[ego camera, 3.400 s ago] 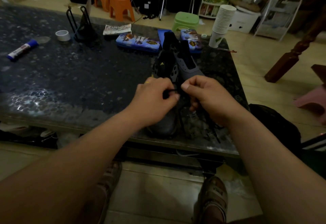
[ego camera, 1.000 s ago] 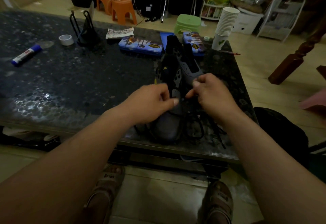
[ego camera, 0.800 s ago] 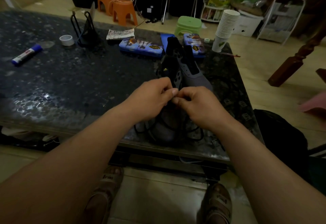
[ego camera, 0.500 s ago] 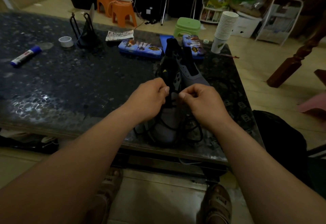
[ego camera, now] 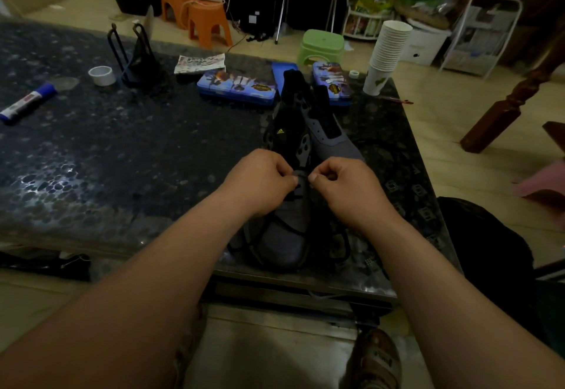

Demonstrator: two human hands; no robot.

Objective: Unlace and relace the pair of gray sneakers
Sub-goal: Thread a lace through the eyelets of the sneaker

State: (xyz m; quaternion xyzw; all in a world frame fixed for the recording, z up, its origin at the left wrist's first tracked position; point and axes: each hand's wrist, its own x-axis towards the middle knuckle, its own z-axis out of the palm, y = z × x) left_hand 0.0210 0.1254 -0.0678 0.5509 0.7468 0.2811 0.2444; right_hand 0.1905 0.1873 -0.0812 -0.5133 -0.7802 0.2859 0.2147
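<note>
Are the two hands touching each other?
Apart. The head view shows a dark gap between the left hand and the right hand, where each pinches the black lace over the gray sneaker.

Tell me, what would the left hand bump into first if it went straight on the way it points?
Likely the near sneaker, its eyelet part just ahead of the left hand pinching the lace; the second sneaker lies beyond. Depth is unclear.
</note>
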